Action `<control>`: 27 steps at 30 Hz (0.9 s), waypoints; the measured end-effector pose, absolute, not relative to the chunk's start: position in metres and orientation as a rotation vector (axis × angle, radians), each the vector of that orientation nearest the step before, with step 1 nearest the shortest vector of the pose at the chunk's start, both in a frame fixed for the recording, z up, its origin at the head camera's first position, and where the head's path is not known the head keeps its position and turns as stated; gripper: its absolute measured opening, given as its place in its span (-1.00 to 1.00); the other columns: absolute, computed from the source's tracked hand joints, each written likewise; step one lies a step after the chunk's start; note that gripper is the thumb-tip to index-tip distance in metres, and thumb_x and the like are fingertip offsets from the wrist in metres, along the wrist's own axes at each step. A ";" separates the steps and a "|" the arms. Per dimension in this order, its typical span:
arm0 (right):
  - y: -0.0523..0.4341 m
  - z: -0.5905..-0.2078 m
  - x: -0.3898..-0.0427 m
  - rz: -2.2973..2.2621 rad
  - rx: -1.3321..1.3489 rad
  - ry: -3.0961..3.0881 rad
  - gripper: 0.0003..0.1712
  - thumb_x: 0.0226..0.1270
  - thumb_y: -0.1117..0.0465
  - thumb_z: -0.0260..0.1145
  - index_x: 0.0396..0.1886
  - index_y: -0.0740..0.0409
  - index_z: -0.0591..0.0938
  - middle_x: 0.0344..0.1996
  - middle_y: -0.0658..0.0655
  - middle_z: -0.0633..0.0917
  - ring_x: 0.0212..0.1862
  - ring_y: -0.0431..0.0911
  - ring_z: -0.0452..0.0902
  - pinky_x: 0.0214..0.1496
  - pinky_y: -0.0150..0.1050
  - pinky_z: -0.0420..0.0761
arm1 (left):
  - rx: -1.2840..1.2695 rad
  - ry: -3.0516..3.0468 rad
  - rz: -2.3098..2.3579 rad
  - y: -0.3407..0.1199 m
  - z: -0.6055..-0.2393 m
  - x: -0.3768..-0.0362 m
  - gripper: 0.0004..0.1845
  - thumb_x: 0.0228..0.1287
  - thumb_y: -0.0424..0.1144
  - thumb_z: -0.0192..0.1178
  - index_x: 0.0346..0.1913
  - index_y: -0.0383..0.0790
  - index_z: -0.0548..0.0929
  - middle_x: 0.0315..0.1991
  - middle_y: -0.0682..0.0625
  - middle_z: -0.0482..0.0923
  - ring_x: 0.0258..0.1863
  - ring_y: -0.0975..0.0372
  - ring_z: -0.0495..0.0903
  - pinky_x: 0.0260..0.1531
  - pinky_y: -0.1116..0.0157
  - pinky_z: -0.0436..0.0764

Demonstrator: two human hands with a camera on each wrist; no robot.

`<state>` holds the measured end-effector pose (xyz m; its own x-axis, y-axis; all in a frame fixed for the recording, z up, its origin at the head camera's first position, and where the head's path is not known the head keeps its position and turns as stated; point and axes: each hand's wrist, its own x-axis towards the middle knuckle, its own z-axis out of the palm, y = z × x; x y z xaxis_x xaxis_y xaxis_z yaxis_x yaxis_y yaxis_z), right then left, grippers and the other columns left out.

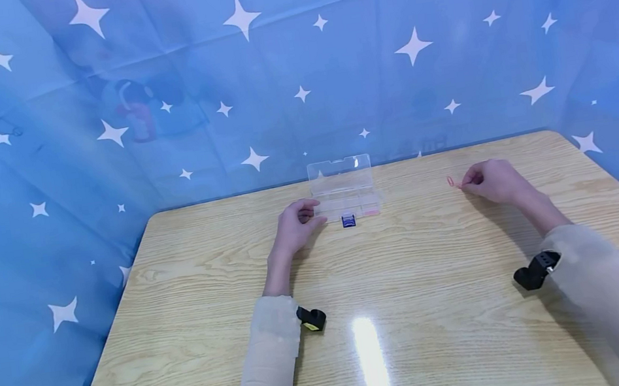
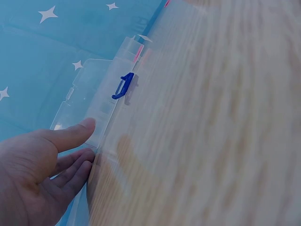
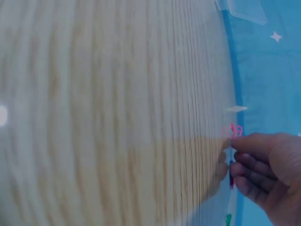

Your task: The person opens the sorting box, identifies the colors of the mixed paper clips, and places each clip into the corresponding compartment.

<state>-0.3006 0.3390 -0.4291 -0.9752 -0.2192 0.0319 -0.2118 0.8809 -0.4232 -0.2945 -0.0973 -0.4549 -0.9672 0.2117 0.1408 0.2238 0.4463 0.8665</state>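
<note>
Left hand (image 1: 295,225) relaxed, fingertips touching clear plastic box (image 1: 345,191); right hand (image 1: 492,181) pinches pink paper clip (image 1: 451,181). Wooden bench (image 1: 421,309), starred blue backdrop (image 1: 38,125) beyond.

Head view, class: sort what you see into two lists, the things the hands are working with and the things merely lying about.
In use:
- clear plastic compartment box, lid open, touched by the left hand
- small pink paper clip, pinched by the right hand

Lying about:
- small dark blue clip, on the wooden table in front of the box
- blue star-printed cloth behind
</note>
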 end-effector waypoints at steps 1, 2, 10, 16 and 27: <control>0.337 -0.429 -0.300 -0.679 -0.352 3.032 -0.79 0.43 0.22 0.31 -0.24 0.32 0.70 -0.39 0.16 0.71 -0.35 -0.01 0.56 -0.32 -0.16 0.51 | -0.401 -2.662 -1.595 -0.097 -0.455 -0.294 -0.60 0.30 -0.33 0.39 0.17 -0.31 0.65 0.05 -0.23 0.60 0.05 0.02 0.59 0.12 0.18 0.61; 0.335 -0.428 -0.300 -0.678 -0.357 3.036 -0.80 0.42 0.22 0.31 -0.23 0.32 0.70 -0.38 0.16 0.71 -0.34 0.00 0.56 -0.30 -0.16 0.52 | -0.402 -2.662 -1.594 -0.097 -0.455 -0.294 -0.60 0.30 -0.33 0.39 0.18 -0.32 0.65 0.05 -0.23 0.60 0.05 0.02 0.59 0.12 0.17 0.61; 0.313 -0.423 -0.303 -0.723 -0.436 3.014 -0.83 0.42 0.24 0.32 -0.25 0.30 0.69 -0.37 0.15 0.71 -0.35 -0.03 0.55 -0.30 -0.17 0.53 | -0.387 -2.667 -1.600 -0.097 -0.455 -0.295 -0.60 0.32 -0.34 0.37 0.19 -0.33 0.64 0.06 -0.24 0.59 0.05 0.02 0.58 0.13 0.15 0.60; 0.286 -0.417 -0.301 -0.746 -0.496 2.998 -0.86 0.42 0.28 0.30 -0.26 0.30 0.67 -0.36 0.16 0.71 -0.29 0.02 0.60 -0.16 -0.03 0.61 | -0.384 -2.666 -1.603 -0.096 -0.456 -0.295 -0.60 0.32 -0.33 0.37 0.19 -0.33 0.64 0.05 -0.24 0.59 0.05 0.02 0.58 0.14 0.15 0.59; 0.235 -0.406 -0.303 -0.795 -0.651 2.976 -0.89 0.43 0.33 0.30 -0.23 0.33 0.66 -0.35 0.18 0.71 -0.30 0.00 0.62 -0.22 -0.08 0.64 | -0.400 -2.639 -1.616 -0.097 -0.458 -0.295 -0.61 0.32 -0.34 0.38 0.18 -0.34 0.65 0.04 -0.24 0.59 0.04 0.02 0.58 0.13 0.16 0.60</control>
<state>-0.3027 0.2354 -0.4060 -0.9145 -0.3892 0.1103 -0.3924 0.7871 -0.4759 -0.2948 -0.0969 -0.4579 -0.9668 0.2060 0.1509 0.2281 0.4309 0.8731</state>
